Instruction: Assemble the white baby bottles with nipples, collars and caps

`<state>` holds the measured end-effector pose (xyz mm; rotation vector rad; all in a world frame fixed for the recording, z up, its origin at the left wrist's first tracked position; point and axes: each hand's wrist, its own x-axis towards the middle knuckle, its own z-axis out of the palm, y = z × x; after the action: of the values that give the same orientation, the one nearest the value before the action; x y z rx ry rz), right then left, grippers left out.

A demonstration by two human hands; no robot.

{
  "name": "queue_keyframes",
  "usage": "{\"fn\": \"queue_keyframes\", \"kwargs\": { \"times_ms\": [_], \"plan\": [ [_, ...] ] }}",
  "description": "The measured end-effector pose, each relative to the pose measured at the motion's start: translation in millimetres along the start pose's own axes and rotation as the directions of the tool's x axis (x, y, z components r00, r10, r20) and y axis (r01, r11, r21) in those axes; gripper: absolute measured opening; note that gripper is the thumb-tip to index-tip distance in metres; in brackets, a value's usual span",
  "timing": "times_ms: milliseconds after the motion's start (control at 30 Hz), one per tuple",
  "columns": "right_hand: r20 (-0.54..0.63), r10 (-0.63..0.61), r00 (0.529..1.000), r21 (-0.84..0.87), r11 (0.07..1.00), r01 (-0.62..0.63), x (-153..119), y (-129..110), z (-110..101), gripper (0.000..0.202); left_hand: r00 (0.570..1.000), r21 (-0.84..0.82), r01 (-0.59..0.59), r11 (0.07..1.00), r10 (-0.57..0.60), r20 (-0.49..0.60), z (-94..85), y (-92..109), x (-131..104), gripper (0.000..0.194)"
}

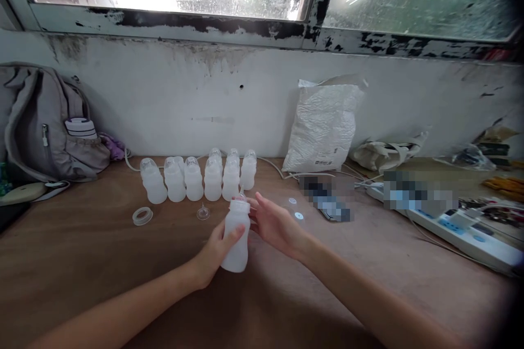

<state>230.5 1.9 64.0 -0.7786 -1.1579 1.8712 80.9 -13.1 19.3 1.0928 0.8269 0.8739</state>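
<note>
My left hand [215,253] wraps round a frosted white baby bottle [236,248], thumb across its front, holding it nearly upright above the table. A clear nipple [242,193] shows at the bottle's top. Beside the neck is my right hand [274,223], thumb apart and fingers loosely bent; some fingertips are hidden behind the bottle. A loose clear nipple [203,212] sits on the table to the left, and farther left lies a whitish ring collar [142,216]. Two small white discs [299,216] lie right of my right hand.
Several similar bottles [193,180] with clear domed caps stand in rows behind. A white padded mailer [323,125] leans on the wall. On the right are a phone [333,210], a power strip [470,234] and cables. A grey backpack [45,125] stands at left.
</note>
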Motion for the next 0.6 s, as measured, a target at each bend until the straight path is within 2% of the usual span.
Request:
{"fn": "queue_keyframes", "kwargs": {
  "times_ms": [100,167,267,333,400,433,500,600],
  "plan": [
    [-0.038,-0.033,0.999,0.037,0.999,0.034,-1,-10,-6,0.035,0.988,-0.105,-0.017,0.994,0.000,-0.155,-4.0,4,5,0.038],
    [-0.091,-0.089,0.992,0.050,0.994,0.094,-1,-13,-10,0.032,0.982,-0.141,-0.020,0.990,-0.007,-0.189,-6.8,7,7,0.037],
    [-0.120,-0.154,0.981,0.055,0.985,0.161,-1,-13,-12,0.031,0.995,-0.116,-0.026,0.993,0.015,-0.097,-8.0,10,4,0.036],
    [-0.070,-0.123,0.990,0.042,0.991,0.126,-1,-9,-9,0.037,0.999,-0.085,0.019,0.996,-0.014,0.050,-6.5,12,0,0.037],
    [-0.014,-0.055,0.998,-0.020,0.998,0.055,-1,-4,-4,0.043,0.975,-0.040,0.104,0.994,-0.094,0.199,-4.5,12,-3,0.029],
    [-0.017,-0.040,0.999,-0.079,0.996,0.039,-1,-1,-2,0.042,0.964,-0.007,0.127,0.992,-0.122,0.237,-3.9,12,-4,0.025],
    [-0.090,-0.100,0.991,-0.250,0.965,0.074,-1,4,3,0.037,0.971,0.080,0.092,0.993,-0.107,0.215,-3.4,12,-3,0.022],
    [-0.187,-0.293,0.937,-0.483,0.858,0.172,-1,7,5,0.029,0.991,0.194,-0.034,0.980,0.008,0.134,-3.7,14,0,0.026]
  ]
}}
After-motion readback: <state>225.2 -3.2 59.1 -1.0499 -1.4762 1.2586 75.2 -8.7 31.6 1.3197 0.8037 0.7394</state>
